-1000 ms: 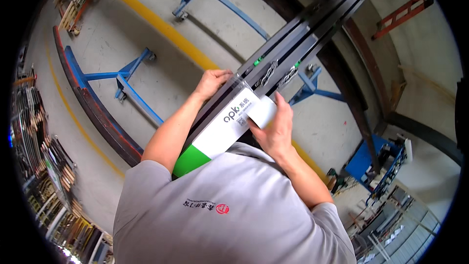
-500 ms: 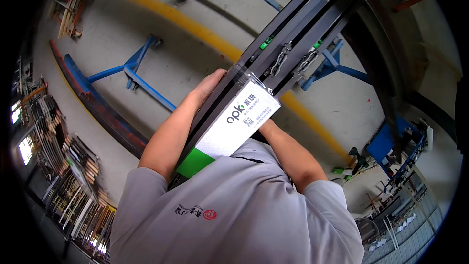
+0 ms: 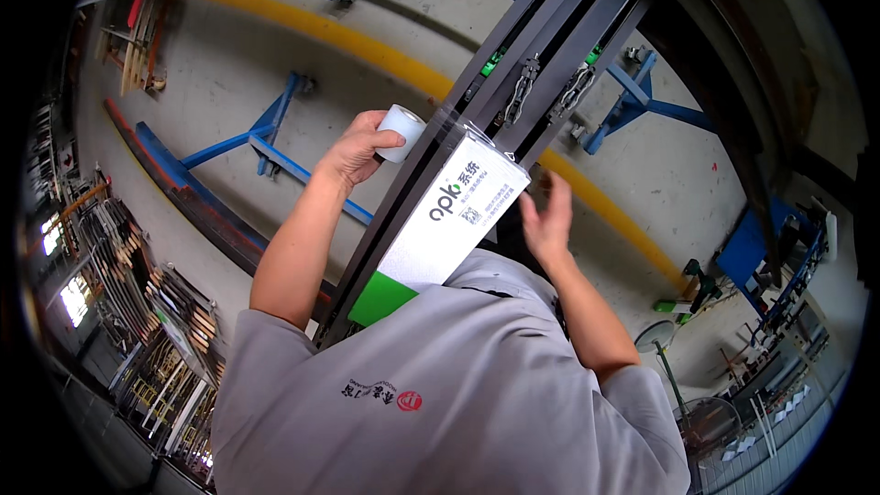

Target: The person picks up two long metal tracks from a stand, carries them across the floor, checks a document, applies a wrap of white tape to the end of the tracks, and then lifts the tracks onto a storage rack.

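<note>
A long bundle of dark metal profiles (image 3: 559, 46) runs from the upper right down to my chest. A white and green wrapper (image 3: 440, 234) covers its near end. My left hand (image 3: 353, 151) holds a small white roll of film (image 3: 401, 131) against the bundle's left side. On the right side of the bundle, my right hand (image 3: 547, 220) is blurred with its fingers spread, holding nothing that I can see. Two small chains (image 3: 522, 92) hang on the profiles above the wrapper.
Blue steel trestles (image 3: 266, 142) stand on the concrete floor, another (image 3: 632, 101) under the bundle. A yellow line (image 3: 367, 41) crosses the floor. Racks of metal stock (image 3: 119, 293) line the left. A fan (image 3: 655, 339) and a blue cart (image 3: 752, 257) stand at the right.
My left hand has come off the wrapper and now lifts a white roll beside the bundle. My right hand has let go of the wrapper's edge and pulled back, fingers apart.
</note>
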Motion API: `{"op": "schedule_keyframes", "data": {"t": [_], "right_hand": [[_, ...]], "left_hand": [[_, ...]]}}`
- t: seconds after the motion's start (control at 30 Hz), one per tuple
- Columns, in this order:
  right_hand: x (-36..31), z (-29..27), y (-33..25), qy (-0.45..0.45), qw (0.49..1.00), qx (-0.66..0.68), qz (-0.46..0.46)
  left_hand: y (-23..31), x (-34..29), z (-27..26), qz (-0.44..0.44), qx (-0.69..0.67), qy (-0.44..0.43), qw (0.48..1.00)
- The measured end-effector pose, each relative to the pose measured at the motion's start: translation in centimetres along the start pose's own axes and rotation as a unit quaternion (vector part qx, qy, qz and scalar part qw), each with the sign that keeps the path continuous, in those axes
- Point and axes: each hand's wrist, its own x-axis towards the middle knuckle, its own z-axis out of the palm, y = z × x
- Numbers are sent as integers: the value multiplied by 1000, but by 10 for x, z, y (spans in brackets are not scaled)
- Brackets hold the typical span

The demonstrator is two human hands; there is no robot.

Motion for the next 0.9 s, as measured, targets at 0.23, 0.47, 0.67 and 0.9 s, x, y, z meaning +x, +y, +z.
{"op": "schedule_keyframes", "data": {"t": [0.23,0.47,0.67,0.9], "right_hand": [[18,-38,-154,26,921,18,-388],[18,-8,-178,-53,936,3,-349],[-38,-35,-70,3,959,-21,-284],[-27,105,11,-187,963,50,-188]], "left_hand": [[45,-70,77,60,229,41,971],[35,-110,117,101,272,76,954],[-17,-39,5,111,151,189,964],[-107,21,-8,-159,-173,-69,970]]}}
